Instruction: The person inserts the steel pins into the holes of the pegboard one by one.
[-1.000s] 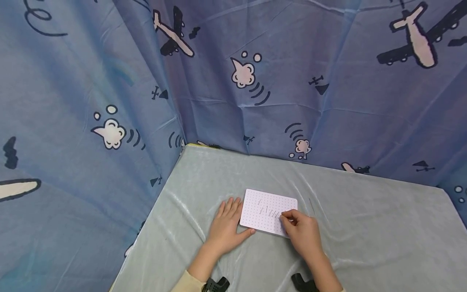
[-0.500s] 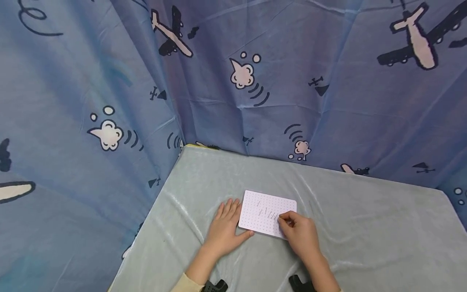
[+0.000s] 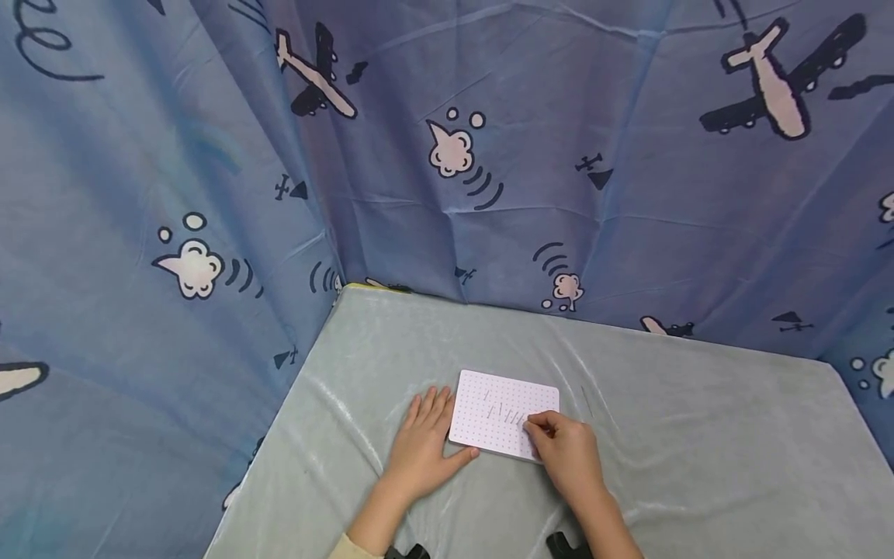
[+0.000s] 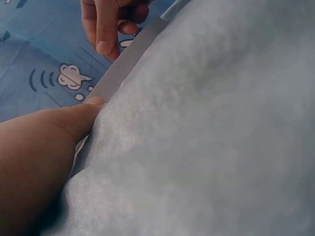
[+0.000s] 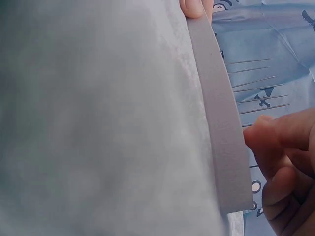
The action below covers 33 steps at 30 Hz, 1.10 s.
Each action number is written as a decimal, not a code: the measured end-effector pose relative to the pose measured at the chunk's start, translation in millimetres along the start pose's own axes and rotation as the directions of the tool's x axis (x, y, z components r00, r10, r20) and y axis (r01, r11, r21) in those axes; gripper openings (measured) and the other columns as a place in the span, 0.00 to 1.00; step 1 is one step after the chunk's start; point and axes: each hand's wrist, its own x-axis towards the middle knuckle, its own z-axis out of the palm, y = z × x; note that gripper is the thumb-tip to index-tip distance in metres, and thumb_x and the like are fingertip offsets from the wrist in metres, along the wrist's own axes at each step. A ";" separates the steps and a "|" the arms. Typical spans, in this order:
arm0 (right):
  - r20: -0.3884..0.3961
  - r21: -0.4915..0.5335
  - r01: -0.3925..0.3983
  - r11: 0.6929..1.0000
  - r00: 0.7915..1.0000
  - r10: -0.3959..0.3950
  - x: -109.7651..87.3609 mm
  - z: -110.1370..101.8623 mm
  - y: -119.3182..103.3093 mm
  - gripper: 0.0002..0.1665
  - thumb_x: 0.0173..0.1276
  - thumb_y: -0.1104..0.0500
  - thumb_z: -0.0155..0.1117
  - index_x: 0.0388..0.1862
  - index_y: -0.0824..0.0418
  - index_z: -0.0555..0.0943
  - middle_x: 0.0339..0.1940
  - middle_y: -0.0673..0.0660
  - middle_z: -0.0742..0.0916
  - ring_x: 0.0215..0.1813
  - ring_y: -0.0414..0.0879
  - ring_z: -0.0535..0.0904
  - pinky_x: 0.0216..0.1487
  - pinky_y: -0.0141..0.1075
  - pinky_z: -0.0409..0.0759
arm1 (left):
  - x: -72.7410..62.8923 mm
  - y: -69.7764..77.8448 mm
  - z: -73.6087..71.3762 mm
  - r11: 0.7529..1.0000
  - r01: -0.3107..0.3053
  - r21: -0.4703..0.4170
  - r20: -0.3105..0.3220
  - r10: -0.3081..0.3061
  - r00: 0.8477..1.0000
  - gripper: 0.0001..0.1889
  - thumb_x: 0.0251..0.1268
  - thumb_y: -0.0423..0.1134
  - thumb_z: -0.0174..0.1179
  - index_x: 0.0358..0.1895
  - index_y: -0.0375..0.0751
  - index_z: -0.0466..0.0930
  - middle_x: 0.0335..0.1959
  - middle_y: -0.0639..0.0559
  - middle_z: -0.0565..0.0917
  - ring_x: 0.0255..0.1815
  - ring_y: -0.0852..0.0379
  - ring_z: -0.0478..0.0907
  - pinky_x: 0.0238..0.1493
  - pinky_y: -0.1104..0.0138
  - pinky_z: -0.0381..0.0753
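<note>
A thin white pad (image 3: 489, 386) printed with a dot grid lies on the cloth-covered table. Several slim metal needles (image 5: 261, 89) stand up from its face in a rough row. My right hand (image 3: 567, 450) is over the pad's right side, its thumb and index finger pinching a needle close to the surface; the fingertips (image 5: 256, 129) hide most of it. Flat on the cloth, my left hand (image 3: 422, 446) spreads its fingers along the pad's left edge. Its thumb (image 4: 93, 101) rests against the pad's near edge.
Pale grey-green cloth (image 3: 698, 435) with soft folds covers the table. A blue curtain (image 3: 391, 233) printed with planes and clouds hangs behind and to the left. A thin dark line (image 3: 587, 401) shows on the cloth right of the pad.
The head view has shifted slightly, so everything sits a little lower and further left in it. Both hands keep nearly the same places on the pad, the right still pinching.
</note>
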 end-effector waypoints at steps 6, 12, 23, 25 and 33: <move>0.002 0.005 -0.013 1.000 1.000 0.013 -3.1 -5.0 -1.7 0.03 0.64 0.70 0.81 0.34 0.64 0.93 0.26 0.52 0.91 0.20 0.35 0.79 0.21 0.26 0.80 | -0.7 0.5 0.8 1.000 -0.010 -0.002 -0.016 0.010 1.000 0.54 0.73 0.77 0.55 0.87 0.40 0.62 0.89 0.45 0.59 0.91 0.46 0.47 0.91 0.51 0.39; -0.020 0.061 -0.060 0.996 0.998 0.062 -3.4 -14.9 -1.2 0.02 0.65 0.70 0.80 0.34 0.66 0.92 0.26 0.53 0.91 0.20 0.37 0.80 0.20 0.29 0.82 | -2.1 0.9 -0.3 1.000 -0.021 -0.001 -0.028 0.021 0.999 0.53 0.72 0.76 0.57 0.86 0.38 0.64 0.88 0.43 0.61 0.91 0.44 0.49 0.91 0.50 0.42; -0.178 0.060 -0.115 0.992 0.976 0.124 11.4 -41.7 22.7 0.03 0.70 0.65 0.79 0.37 0.65 0.92 0.26 0.54 0.91 0.22 0.40 0.82 0.23 0.26 0.81 | -1.3 1.2 -1.9 1.000 -0.006 -0.018 -0.015 0.006 1.000 0.53 0.73 0.76 0.56 0.87 0.39 0.62 0.89 0.44 0.60 0.91 0.46 0.47 0.91 0.51 0.40; -0.181 0.043 -0.141 0.989 0.972 0.146 14.8 -46.8 28.9 0.03 0.71 0.64 0.78 0.39 0.64 0.92 0.27 0.54 0.91 0.22 0.41 0.82 0.24 0.26 0.81 | -1.3 1.1 -1.4 1.000 -0.004 -0.018 -0.014 0.004 1.000 0.53 0.73 0.76 0.56 0.87 0.39 0.63 0.89 0.44 0.60 0.91 0.46 0.47 0.91 0.51 0.40; -0.104 -0.044 -0.152 0.987 0.984 0.147 25.4 -61.3 49.7 0.06 0.75 0.59 0.75 0.41 0.63 0.91 0.31 0.54 0.90 0.29 0.42 0.82 0.27 0.27 0.80 | -2.5 0.3 0.0 1.000 -0.011 0.004 -0.029 0.011 1.000 0.53 0.73 0.76 0.57 0.86 0.39 0.64 0.88 0.44 0.61 0.91 0.45 0.49 0.91 0.51 0.42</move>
